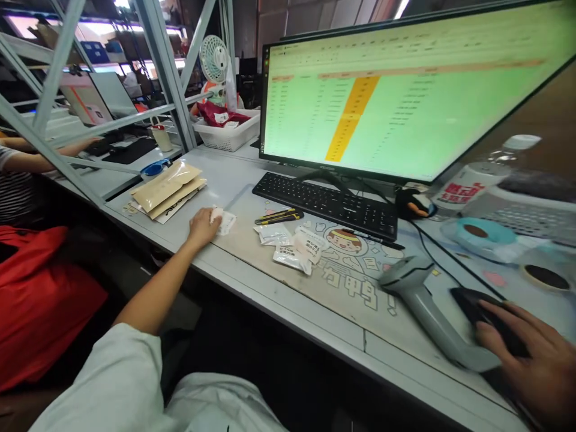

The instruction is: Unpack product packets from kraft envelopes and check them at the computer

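Your left hand (201, 228) lies palm-down at the front of the desk, its fingers curved over a crumpled scrap of white paper (224, 221); you cannot tell whether they are pinching it or only resting on it. Your right hand (531, 354) is cupped over a black computer mouse (488, 318) at the far right, fingers draped along its top, holding it rather than spread wide. Just left of that hand, a grey handheld barcode scanner (427, 306) lies on its side on a printed desk mat (360, 282). Three or so white printed sachets (292, 251) sit on the mat between your hands, near a pair of yellow-and-black utility knives (279, 216) lying in front of a black keyboard (326, 204). Left of your left hand, kraft-paper envelopes (166, 189) are stacked on the grey desk (225, 171). Above the keyboard, a large monitor (396, 96) shows a green spreadsheet with an orange column. A white basket (227, 132) holding red fabric stands beyond it, and a plastic bottle (477, 174) and tape rolls (479, 235) lie to the right. At the left, past the metal shelf uprights (166, 72), a co-worker's arm (49, 153) reaches across the neighbouring desk.
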